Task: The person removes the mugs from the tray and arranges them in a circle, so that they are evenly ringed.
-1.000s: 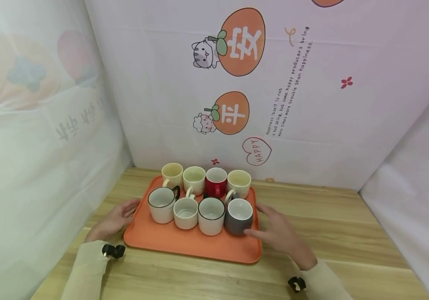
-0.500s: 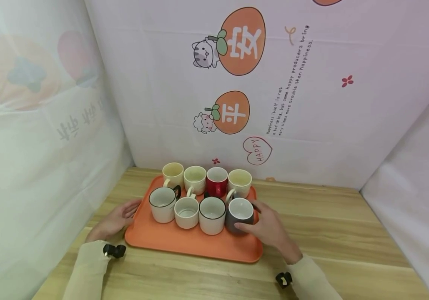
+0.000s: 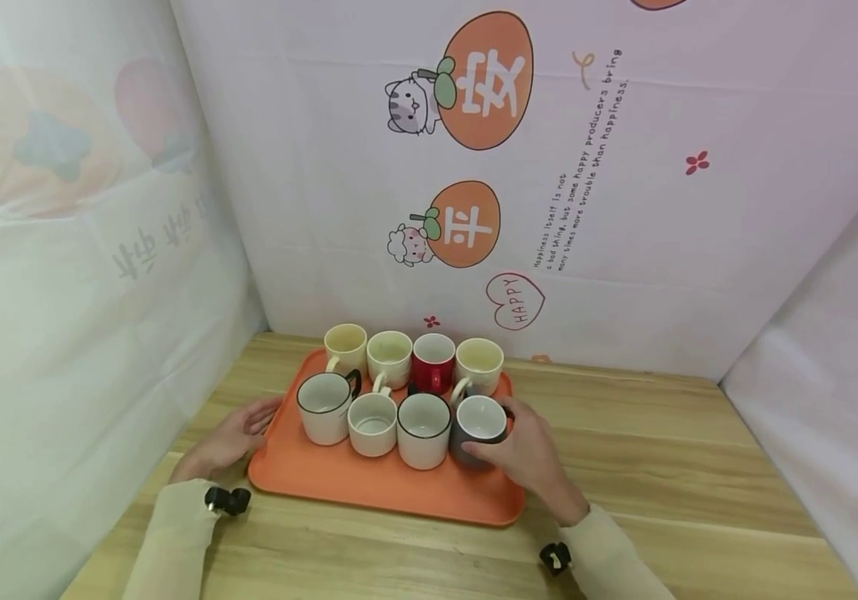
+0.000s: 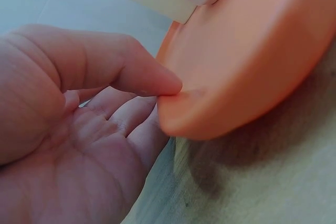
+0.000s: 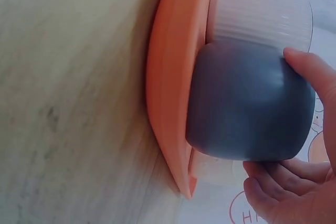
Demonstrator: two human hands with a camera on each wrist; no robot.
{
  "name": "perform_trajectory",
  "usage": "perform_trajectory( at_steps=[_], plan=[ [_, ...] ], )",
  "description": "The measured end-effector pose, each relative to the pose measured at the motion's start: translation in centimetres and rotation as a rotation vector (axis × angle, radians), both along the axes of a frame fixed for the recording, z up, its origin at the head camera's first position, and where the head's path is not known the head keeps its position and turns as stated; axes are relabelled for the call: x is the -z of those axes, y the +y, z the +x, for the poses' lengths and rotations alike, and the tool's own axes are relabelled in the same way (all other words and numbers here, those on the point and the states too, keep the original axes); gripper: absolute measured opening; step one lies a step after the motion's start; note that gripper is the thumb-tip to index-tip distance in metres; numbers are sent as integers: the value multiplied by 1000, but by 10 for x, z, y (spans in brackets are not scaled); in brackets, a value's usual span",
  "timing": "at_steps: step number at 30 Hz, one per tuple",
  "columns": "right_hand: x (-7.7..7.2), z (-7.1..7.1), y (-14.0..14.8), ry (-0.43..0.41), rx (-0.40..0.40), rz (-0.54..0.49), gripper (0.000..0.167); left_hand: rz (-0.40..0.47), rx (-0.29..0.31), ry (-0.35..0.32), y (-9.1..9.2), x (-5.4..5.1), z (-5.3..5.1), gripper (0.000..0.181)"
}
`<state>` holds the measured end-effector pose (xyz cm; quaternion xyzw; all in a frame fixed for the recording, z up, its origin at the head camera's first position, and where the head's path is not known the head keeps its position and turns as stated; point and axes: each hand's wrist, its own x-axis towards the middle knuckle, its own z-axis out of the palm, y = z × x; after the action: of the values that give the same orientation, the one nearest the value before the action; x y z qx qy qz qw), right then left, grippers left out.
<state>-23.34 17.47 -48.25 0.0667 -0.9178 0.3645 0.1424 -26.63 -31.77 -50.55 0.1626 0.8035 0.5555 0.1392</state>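
Two rows of mugs stand on an orange tray (image 3: 368, 483). My right hand (image 3: 526, 446) grips the dark grey mug (image 3: 466, 454) at the front row's right end, thumb on its near side and fingers round its right. In the right wrist view the grey mug (image 5: 252, 103) is between the thumb and fingers of my right hand (image 5: 310, 182), beside a white ribbed mug (image 5: 262, 14). My left hand (image 3: 229, 437) holds the tray's left edge; the left wrist view shows the thumb of my left hand (image 4: 89, 114) on the tray rim (image 4: 205, 116), fingers at its outer side.
Behind the front row are a yellow mug (image 3: 346, 342), a pale green mug (image 3: 389, 358), a red mug (image 3: 434, 362) and a cream mug (image 3: 479, 367). The tray lies on a wooden table (image 3: 646, 467), with printed cloth (image 3: 624, 250) behind and at both sides.
My right hand has moved left from the tray's right edge and closed round the grey mug. My left hand has stayed at the tray's left edge.
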Motion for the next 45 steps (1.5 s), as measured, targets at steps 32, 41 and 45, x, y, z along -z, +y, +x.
perform_trajectory(
  at_steps=[32,41,45],
  plan=[
    [-39,-8,72,-7,-165,-9,77,14,-16,-16,-1,1,-1,81],
    [-61,-17,138,5,-56,59,78,14,-17,-21,2,-2,-3,78],
    [-59,-24,170,29,-35,73,78,18,-18,-40,1,-2,0,78]
  ],
)
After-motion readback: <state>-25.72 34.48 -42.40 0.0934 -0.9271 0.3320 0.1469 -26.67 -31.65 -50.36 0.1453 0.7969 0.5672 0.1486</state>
